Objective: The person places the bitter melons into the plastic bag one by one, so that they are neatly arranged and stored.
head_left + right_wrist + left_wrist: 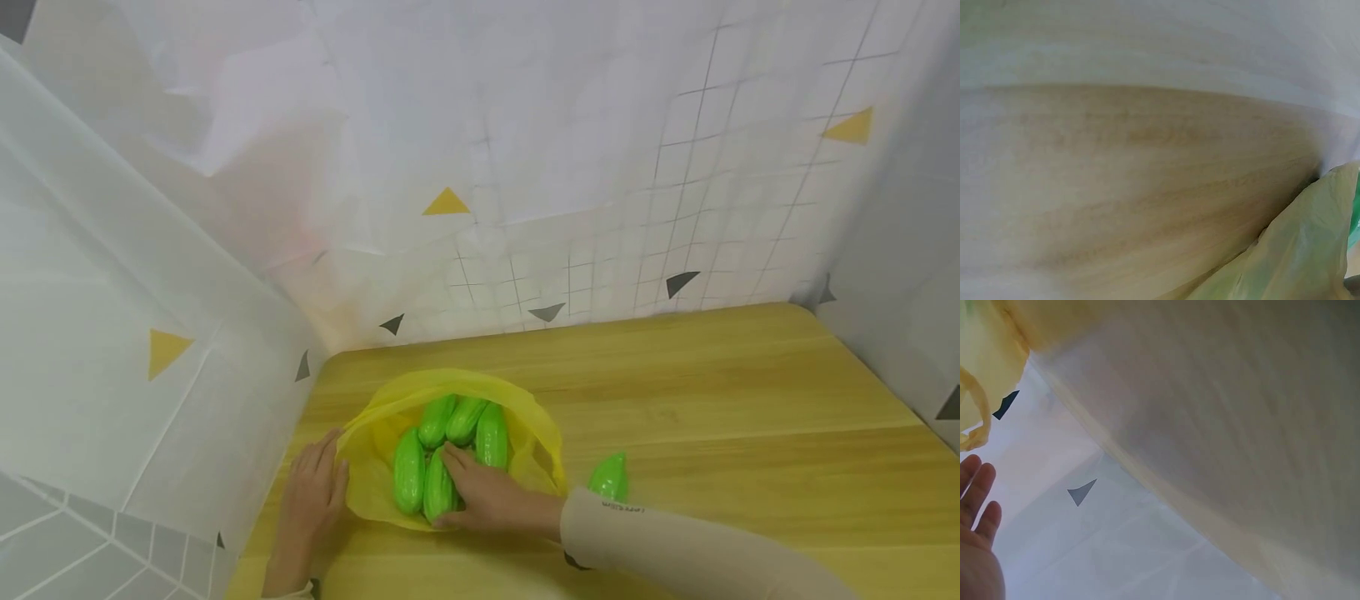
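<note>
A yellow plastic bag [457, 379] lies on the table with its mouth spread wide. Several shiny green ridged cucumbers [409, 471] are inside it. My right hand [487, 496] reaches in over the near rim and grips the nearest cucumber [438, 487] between thumb and fingers. At the bag's left side is my left hand [311, 492], its fingers nearly straight against the rim. In the left wrist view, the left hand's fingers [980, 487] are extended just below the bag's handle loop [982, 406]. The right wrist view shows the bag's side [1291, 250] but not the fingers.
Another green piece with a pointed tip [610, 477] lies on the table right of the bag, partly hidden by my right sleeve [675, 542]. The wooden table [712, 400] meets patterned paper walls [570, 150] at the back and sides.
</note>
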Available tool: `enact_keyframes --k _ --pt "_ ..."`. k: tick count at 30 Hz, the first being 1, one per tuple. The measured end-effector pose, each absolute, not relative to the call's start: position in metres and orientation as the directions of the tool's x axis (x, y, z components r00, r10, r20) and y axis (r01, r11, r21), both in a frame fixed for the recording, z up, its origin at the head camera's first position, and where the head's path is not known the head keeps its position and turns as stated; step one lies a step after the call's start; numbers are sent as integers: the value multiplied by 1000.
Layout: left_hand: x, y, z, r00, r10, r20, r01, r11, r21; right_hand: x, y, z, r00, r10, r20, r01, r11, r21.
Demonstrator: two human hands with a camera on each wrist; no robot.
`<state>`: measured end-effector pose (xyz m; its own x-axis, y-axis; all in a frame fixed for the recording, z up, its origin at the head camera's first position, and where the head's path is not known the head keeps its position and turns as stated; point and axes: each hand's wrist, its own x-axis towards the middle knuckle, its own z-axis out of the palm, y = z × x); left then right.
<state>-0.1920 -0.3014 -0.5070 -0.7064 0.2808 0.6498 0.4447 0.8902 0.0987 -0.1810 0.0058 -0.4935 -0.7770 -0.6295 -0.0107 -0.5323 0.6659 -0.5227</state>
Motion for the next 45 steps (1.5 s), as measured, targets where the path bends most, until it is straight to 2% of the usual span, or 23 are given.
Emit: enact_keyframes --k 9,17,29,45 --pt "-190 -300 -503 -722 276 634 437 893 110 -179 6 -491 -778 -629 4 -546 672 -500" --pt "-191 -299 -503 -710 283 644 445 890 101 -179 6 -492 -779 -627 8 -554 683 -475" --pt "-191 -300 -508 -714 273 644 431 897 98 -179 5 -495 -776 -625 78 -586 672 -453" --pt "-189 -299 -505 -720 269 640 417 905 89 -174 14 -481 -764 -631 134 -607 634 -479"
